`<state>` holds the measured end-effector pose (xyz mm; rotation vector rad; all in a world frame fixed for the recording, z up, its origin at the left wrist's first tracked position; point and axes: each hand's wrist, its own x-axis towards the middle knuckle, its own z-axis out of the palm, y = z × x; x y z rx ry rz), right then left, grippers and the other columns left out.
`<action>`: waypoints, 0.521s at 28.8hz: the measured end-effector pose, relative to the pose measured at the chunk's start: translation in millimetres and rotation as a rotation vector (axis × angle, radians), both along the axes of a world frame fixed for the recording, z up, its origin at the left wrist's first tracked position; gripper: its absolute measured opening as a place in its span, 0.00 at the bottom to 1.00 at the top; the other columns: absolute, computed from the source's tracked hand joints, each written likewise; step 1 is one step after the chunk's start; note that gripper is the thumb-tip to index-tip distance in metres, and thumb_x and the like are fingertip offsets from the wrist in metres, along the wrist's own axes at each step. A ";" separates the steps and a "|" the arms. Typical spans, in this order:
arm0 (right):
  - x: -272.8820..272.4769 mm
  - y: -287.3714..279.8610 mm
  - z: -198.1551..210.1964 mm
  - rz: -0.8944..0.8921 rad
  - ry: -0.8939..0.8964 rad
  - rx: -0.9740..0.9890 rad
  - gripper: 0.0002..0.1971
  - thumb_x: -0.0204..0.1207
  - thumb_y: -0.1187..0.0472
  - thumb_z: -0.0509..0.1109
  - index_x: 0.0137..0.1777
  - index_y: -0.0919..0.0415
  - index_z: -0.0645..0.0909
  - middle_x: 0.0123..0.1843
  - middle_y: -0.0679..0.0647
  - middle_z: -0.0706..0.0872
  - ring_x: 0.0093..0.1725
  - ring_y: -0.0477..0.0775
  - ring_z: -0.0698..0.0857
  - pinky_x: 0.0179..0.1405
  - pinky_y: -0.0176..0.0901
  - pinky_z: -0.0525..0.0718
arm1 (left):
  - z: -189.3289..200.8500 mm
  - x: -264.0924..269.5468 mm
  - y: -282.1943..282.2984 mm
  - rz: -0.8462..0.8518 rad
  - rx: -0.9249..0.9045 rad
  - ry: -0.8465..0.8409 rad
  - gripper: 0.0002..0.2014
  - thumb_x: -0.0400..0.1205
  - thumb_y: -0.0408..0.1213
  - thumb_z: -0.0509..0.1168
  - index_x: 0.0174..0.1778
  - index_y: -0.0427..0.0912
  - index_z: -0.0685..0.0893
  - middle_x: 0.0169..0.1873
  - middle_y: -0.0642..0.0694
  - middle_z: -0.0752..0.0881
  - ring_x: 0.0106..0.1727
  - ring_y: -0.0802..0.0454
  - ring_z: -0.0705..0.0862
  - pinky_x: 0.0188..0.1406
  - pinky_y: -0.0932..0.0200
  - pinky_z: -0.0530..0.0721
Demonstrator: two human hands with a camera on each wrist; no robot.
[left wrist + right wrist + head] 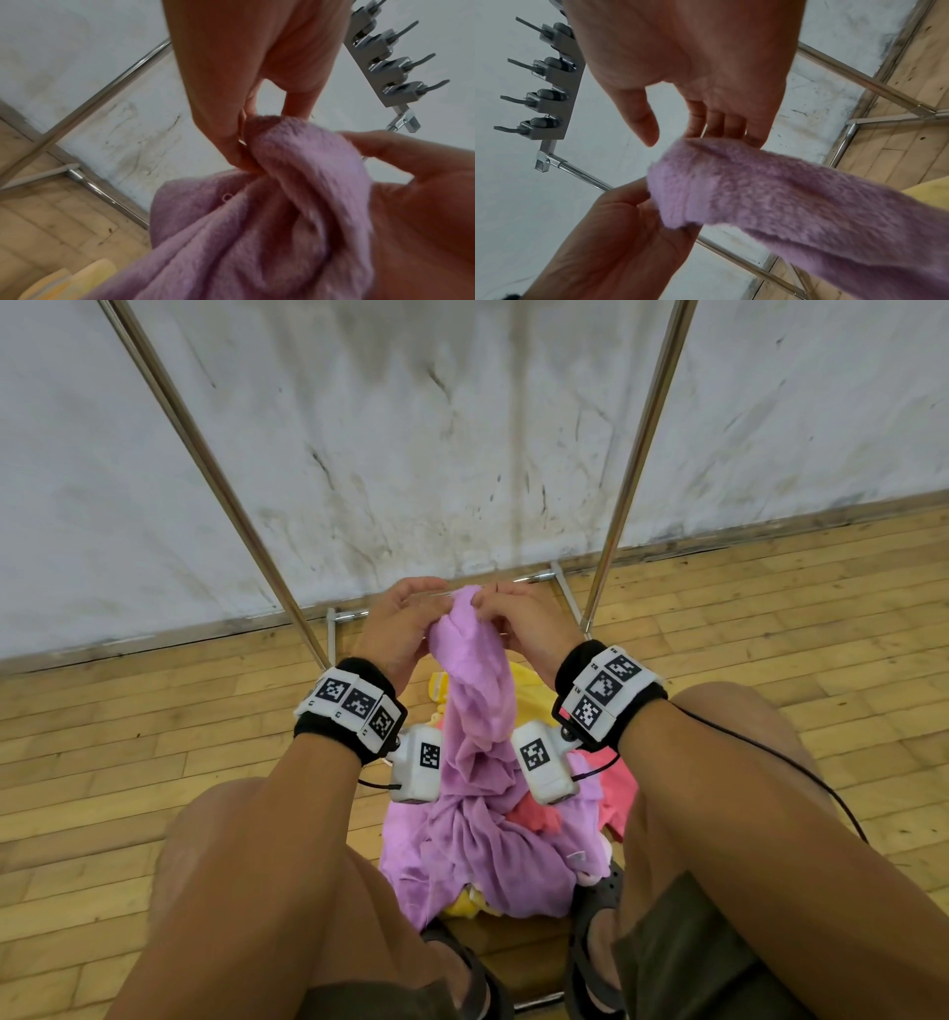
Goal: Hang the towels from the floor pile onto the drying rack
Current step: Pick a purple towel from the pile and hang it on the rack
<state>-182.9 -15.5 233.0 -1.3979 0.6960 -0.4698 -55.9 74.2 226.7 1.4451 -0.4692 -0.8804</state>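
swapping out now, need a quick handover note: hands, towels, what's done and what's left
Left hand: pinches the top of the fluffy lilac towel.
Right hand: fingers grip the same bunched end.
The lilac towel's lower part still lies on the floor pile with the yellow towel and pink towel.
Chrome drying rack stands right ahead; the parts in view are bare.
Done: one towel lifted.
Left: find its edge, hang it, then the rest.

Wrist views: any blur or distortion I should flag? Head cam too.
Head view: sharp, evenly lit, wide-angle bows the rack poles outward. Left wrist view: purple towel soft with motion blur, left hand close and hazy. Right wrist view: towel nap fairly crisp by the right hand, clip bar clear, strong fisheye tilt.
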 end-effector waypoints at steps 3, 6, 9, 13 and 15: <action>0.6 -1.6 -4.6 -0.022 -0.008 0.012 0.06 0.75 0.62 0.76 0.47 0.63 0.82 0.38 0.51 0.86 0.40 0.47 0.85 0.43 0.40 0.82 | 0.5 3.0 1.4 -0.010 -0.020 0.042 0.18 0.74 0.18 0.66 0.56 0.40 0.82 0.43 0.40 0.87 0.36 0.51 0.84 0.33 0.59 0.80; 1.5 -2.8 -10.3 0.026 0.044 -0.035 0.09 0.74 0.66 0.75 0.53 0.62 0.85 0.51 0.61 0.90 0.52 0.59 0.88 0.54 0.54 0.84 | 3.7 0.3 0.9 -0.003 -0.029 0.067 0.13 0.76 0.21 0.68 0.53 0.39 0.83 0.45 0.38 0.87 0.42 0.47 0.85 0.40 0.55 0.83; 0.9 -1.6 -8.8 0.057 0.001 -0.038 0.11 0.77 0.73 0.70 0.52 0.57 0.86 0.48 0.56 0.89 0.49 0.53 0.86 0.49 0.45 0.83 | 2.7 -0.3 -1.1 0.011 0.037 0.021 0.04 0.82 0.32 0.67 0.44 0.41 0.86 0.39 0.41 0.88 0.41 0.47 0.85 0.44 0.53 0.83; -1.0 -0.9 -5.3 0.066 -0.046 -0.067 0.11 0.78 0.74 0.70 0.55 0.61 0.86 0.45 0.52 0.89 0.47 0.50 0.86 0.48 0.40 0.84 | -1.2 -0.5 2.0 -0.038 0.045 0.019 0.06 0.82 0.42 0.68 0.44 0.48 0.89 0.44 0.39 0.89 0.47 0.40 0.84 0.48 0.38 0.78; -1.0 -2.6 -7.2 0.048 -0.026 -0.095 0.10 0.77 0.73 0.72 0.54 0.61 0.85 0.44 0.52 0.89 0.48 0.51 0.86 0.51 0.43 0.83 | 1.0 0.3 2.0 -0.001 -0.008 0.013 0.02 0.82 0.34 0.70 0.48 0.45 0.87 0.43 0.41 0.89 0.44 0.43 0.85 0.46 0.45 0.82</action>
